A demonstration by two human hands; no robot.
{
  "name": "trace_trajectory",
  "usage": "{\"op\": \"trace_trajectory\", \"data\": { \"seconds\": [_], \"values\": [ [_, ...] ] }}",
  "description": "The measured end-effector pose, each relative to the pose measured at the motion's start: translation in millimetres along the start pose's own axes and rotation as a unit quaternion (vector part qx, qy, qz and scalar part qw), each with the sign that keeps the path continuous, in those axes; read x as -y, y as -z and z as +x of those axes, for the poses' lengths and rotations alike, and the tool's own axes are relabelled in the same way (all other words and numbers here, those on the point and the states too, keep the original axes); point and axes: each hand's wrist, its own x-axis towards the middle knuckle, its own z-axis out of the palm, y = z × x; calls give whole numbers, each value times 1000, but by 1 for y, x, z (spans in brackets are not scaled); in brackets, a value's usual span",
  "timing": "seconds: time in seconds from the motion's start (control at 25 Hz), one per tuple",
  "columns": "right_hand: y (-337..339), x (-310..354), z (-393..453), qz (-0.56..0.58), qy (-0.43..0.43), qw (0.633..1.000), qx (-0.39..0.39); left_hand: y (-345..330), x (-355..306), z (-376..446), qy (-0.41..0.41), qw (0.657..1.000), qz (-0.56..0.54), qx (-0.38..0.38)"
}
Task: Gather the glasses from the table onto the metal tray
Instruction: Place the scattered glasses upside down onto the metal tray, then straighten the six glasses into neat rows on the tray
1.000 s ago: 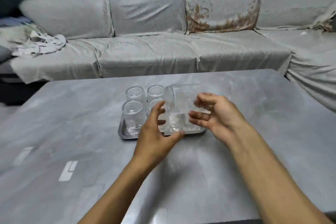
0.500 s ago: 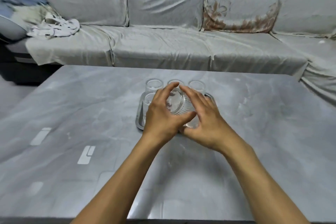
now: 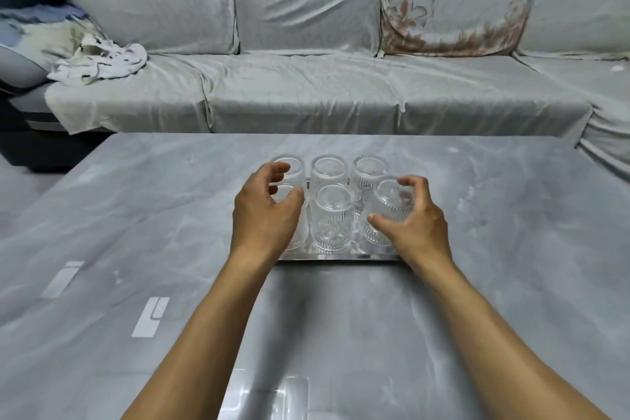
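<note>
Several clear ribbed glasses stand in two rows of three on the metal tray (image 3: pixel 341 256) in the middle of the grey table. The front middle glass (image 3: pixel 333 218) stands upright and free between my hands. My left hand (image 3: pixel 262 215) hovers over the front left glass (image 3: pixel 297 235), fingers curled and apart, hiding most of it. My right hand (image 3: pixel 416 225) is cupped loosely around the front right glass (image 3: pixel 388 208), thumb beside its wall and fingers over its far rim. The back row glasses (image 3: pixel 330 170) are untouched.
The grey marble-look table (image 3: pixel 170 215) stretches wide on both sides of the tray. A grey covered sofa (image 3: pixel 306 85) runs along the far edge, with crumpled cloth (image 3: pixel 99 61) at its left end.
Both hands had been closed together on one tilted glass over the tray. That glass now stands upright in the front middle, and my hands have spread apart to either side.
</note>
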Motion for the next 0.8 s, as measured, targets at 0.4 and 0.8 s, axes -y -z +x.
{"op": "trace_trajectory", "data": {
  "seconds": [0.4, 0.8],
  "values": [
    [39, -32, 41, 109, -57, 948, 294, 48, 61, 40, 16, 998, 69, -2],
    [8, -63, 99, -34, 30, 880, 473, 36, 92, 129, 41, 857, 267, 440]
  ]
}}
